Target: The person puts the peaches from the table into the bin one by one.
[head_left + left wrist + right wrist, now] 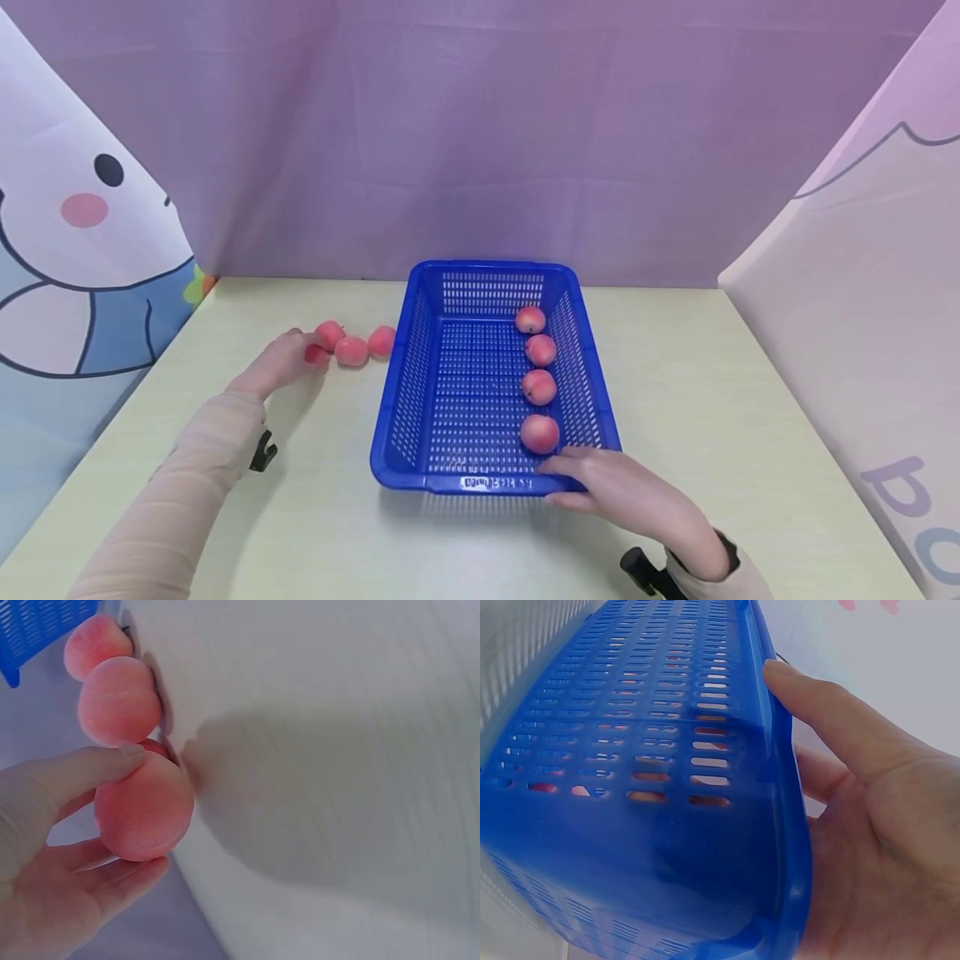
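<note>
In the head view my left hand (283,360) is at the left of the table, holding a pink-red peach (144,806) between thumb and fingers. Close beside it on the table lie three more peaches (351,351) in a loose cluster; the rightmost peach (382,341) is by the basket's left side. A blue plastic basket (401,481) with slotted walls stands mid-table. Inside, several peaches (539,387) form a line along its right side. My right hand (626,492) grips the basket's near right corner, thumb outside the rim (784,750) and fingers over it.
The pale table (690,400) carries the basket and extends on both sides. A purple cloth (480,142) hangs behind it. Printed panels stand at the left (82,250) and right (862,333).
</note>
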`<action>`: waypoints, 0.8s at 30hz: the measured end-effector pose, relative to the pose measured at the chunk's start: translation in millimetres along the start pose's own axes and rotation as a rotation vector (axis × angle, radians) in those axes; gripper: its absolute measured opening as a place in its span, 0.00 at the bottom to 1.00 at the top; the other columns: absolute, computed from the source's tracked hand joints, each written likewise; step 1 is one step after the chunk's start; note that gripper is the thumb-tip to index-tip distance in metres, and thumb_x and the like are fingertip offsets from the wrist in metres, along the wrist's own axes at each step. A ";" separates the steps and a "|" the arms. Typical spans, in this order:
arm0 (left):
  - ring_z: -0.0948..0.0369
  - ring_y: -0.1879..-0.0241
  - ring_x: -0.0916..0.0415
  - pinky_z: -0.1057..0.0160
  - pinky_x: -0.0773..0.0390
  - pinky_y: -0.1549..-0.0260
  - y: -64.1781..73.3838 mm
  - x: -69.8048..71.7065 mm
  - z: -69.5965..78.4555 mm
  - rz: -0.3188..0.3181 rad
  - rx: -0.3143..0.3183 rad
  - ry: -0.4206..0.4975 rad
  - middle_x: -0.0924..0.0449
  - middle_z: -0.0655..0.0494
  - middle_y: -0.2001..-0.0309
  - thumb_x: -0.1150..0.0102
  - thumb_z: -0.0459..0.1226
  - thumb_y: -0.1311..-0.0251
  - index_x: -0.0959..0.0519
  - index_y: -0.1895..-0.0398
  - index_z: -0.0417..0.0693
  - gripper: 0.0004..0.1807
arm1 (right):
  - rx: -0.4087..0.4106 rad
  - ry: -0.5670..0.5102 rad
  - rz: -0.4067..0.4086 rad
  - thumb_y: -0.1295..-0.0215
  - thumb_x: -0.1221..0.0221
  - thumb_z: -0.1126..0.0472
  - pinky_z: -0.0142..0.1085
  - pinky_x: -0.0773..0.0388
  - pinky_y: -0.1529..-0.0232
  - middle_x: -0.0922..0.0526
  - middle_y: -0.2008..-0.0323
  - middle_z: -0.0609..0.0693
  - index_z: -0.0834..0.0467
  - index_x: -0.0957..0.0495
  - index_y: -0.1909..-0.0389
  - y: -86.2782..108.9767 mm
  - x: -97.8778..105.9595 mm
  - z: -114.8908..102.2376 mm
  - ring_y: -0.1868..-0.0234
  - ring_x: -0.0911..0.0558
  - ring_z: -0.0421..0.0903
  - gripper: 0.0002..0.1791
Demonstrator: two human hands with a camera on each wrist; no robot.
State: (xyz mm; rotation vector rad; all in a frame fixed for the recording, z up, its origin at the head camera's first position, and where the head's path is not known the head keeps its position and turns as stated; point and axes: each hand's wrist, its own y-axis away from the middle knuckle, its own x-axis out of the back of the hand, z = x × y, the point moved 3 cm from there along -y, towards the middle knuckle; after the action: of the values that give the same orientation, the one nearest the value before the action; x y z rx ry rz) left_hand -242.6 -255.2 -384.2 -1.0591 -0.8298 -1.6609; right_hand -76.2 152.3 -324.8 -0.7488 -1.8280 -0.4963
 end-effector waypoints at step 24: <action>0.46 0.66 0.30 0.48 0.31 0.60 1.8 36.6 23.1 0.038 -0.034 -0.054 0.23 0.37 0.67 0.41 0.27 0.57 0.25 0.61 0.28 0.16 | -0.004 -0.008 -0.009 0.40 0.47 0.51 0.35 0.26 0.60 0.21 0.63 0.43 0.54 0.23 0.58 -0.7 0.5 0.0 0.61 0.23 0.40 0.14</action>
State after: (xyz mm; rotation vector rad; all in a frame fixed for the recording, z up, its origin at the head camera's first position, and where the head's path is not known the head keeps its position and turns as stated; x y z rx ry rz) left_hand -240.6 -248.7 -341.4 -1.1415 -0.8139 -1.6260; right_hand -76.9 151.9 -324.3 -0.7465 -1.8394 -0.5039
